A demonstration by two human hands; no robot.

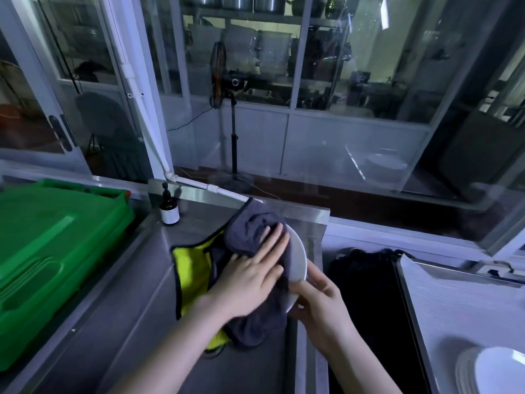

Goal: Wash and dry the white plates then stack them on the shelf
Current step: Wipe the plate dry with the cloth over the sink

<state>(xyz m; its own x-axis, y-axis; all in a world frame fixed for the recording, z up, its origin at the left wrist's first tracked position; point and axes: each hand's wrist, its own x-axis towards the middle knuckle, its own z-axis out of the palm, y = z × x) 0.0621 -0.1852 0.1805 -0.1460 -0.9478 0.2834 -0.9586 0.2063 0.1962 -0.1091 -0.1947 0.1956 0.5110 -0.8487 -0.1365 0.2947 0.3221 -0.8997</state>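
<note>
While the right hand (321,302) grips its lower rim, thumb on the front and fingers curled behind, one white plate (299,255) stands on edge above the steel counter (113,322), its face turned left and its rim line running from near to far. The left hand (250,277), fingers straight and spread, presses a soft grey cloth (252,231) flat against that face; a yellow panel (190,268), dark-edged, hangs beneath. One brown pump bottle (169,209) and one green ribbed plastic crate (51,251) sit to the left. A stack of white plates (494,371), round and glossy, lies at lower right; their number cannot be told.
</note>
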